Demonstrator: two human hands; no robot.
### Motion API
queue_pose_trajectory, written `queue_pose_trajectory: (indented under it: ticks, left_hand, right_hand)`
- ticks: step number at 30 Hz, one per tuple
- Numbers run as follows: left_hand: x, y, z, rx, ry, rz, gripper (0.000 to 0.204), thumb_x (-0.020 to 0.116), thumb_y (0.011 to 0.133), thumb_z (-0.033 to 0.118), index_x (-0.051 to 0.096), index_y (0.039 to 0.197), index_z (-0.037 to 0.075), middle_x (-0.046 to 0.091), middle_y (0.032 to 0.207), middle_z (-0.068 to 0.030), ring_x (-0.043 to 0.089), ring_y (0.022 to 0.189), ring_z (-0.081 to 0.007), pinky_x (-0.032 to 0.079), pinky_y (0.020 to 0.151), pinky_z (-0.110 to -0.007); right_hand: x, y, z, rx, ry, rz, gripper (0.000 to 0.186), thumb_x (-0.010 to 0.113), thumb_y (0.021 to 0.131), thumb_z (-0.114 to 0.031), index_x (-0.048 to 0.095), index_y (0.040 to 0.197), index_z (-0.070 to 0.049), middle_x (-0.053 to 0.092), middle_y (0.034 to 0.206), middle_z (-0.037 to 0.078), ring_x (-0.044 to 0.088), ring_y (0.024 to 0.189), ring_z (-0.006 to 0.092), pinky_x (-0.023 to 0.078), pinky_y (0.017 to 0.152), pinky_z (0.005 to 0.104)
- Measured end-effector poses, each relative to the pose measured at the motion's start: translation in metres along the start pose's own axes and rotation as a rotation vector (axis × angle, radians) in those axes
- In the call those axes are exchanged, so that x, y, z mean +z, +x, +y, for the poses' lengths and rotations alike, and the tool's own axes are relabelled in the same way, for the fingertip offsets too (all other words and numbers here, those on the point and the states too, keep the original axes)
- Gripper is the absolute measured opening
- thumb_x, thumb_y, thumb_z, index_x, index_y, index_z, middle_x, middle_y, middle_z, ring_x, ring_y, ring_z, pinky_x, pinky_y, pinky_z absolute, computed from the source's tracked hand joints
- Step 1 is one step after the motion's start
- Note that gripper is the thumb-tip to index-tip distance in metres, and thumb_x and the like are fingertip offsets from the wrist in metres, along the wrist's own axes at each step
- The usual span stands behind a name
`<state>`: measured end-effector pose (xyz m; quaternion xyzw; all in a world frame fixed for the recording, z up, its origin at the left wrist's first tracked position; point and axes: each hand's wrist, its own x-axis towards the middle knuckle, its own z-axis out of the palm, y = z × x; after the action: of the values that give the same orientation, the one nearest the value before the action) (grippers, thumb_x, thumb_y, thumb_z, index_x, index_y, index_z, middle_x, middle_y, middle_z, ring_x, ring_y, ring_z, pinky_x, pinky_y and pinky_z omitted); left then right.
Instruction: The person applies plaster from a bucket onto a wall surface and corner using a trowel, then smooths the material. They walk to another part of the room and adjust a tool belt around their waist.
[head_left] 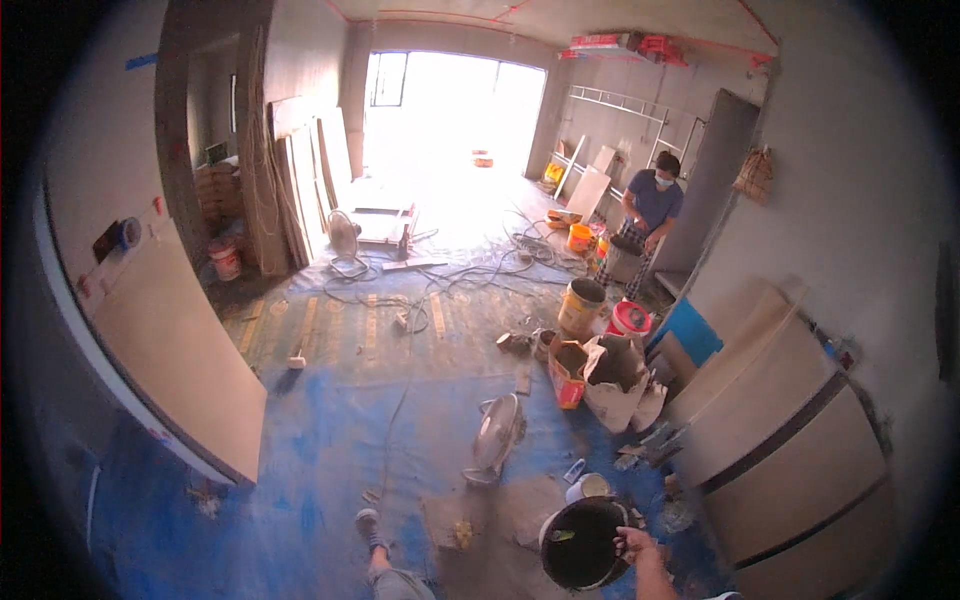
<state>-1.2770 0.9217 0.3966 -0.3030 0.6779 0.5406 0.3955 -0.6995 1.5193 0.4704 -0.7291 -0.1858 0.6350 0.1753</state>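
At the lower right, my right hand [634,545] is closed on the rim of a bucket [583,545] with a dark inside. A small greenish thing shows inside it, too small to name. Just beyond the bucket stands a smaller white pail [588,487]. A flattened piece of cardboard [458,522] lies on the floor to its left, next to my outstretched foot. My left hand does not show.
A floor fan [495,438] stands ahead. Open paper sacks [612,375] and a yellow bucket [581,307] are beyond it, near a masked person [654,200] handling a bucket. Tan panels [790,450] lean along the right wall. Cables [470,280] cross the floor.
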Motion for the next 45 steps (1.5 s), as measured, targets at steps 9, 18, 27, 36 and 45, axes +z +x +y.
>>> queue_pose_trajectory:
  ticks: [9, 18, 27, 36, 45]
  left_hand:
    - [0.188, 0.204, 0.350, 0.382, 0.461, -0.114, 0.025, 0.061, 0.087, 0.023, 0.067, 0.100, 0.003, 0.069, 0.089, -0.0130, 0.064, 0.081, -0.0212, 0.052, 0.070, -0.036]
    - [0.502, 0.229, 0.695, 0.937, 0.362, -0.477, 0.035, 0.049, 0.078, -0.007, 0.059, 0.112, -0.005, 0.064, 0.101, -0.0171, 0.065, 0.089, -0.0260, 0.057, 0.068, -0.035]
    - [0.701, 0.310, 0.725, 0.722, 0.895, -0.600, 0.029, 0.059, 0.073, -0.005, 0.061, 0.102, -0.008, 0.067, 0.080, -0.0177, 0.067, 0.063, -0.0264, 0.051, 0.043, -0.038]
    - [0.694, 0.366, 0.723, -0.096, 0.652, -0.054, 0.028, 0.059, 0.085, 0.022, 0.061, 0.108, 0.006, 0.063, 0.090, -0.0130, 0.062, 0.073, -0.0267, 0.051, 0.062, -0.039]
    - [0.961, 0.390, 0.813, -0.135, 0.651, -0.132, 0.031, 0.055, 0.088, 0.022, 0.057, 0.111, 0.002, 0.061, 0.099, -0.0147, 0.063, 0.082, -0.0273, 0.053, 0.068, -0.038]
  right_hand:
    - [0.156, -0.065, -0.071, 0.022, 0.648, 0.221, 0.028, 0.062, 0.082, -0.023, 0.046, 0.061, -0.012, 0.044, 0.055, 0.004, 0.045, 0.046, 0.0178, 0.040, 0.046, 0.0365]
    - [0.276, -0.100, -0.219, -0.158, 0.894, 0.169, 0.035, 0.058, 0.081, -0.024, 0.036, 0.054, -0.018, 0.032, 0.044, -0.004, 0.032, 0.035, 0.0149, 0.038, 0.040, 0.0321]
    - [0.348, 0.029, -0.361, -0.368, 0.917, 0.206, 0.008, 0.063, 0.077, -0.014, 0.055, 0.075, -0.014, 0.043, 0.052, -0.005, 0.035, 0.041, 0.0123, 0.033, 0.042, 0.0292]
    - [0.454, 0.144, -0.583, -0.147, 0.864, 0.089, 0.012, 0.067, 0.085, -0.020, 0.055, 0.086, -0.020, 0.044, 0.055, -0.008, 0.038, 0.044, 0.0106, 0.036, 0.043, 0.0277]
    - [0.575, 0.292, -0.860, -0.325, 0.929, -0.105, 0.025, 0.056, 0.094, -0.042, 0.052, 0.080, -0.022, 0.046, 0.064, -0.007, 0.034, 0.044, 0.0061, 0.030, 0.042, 0.0225]
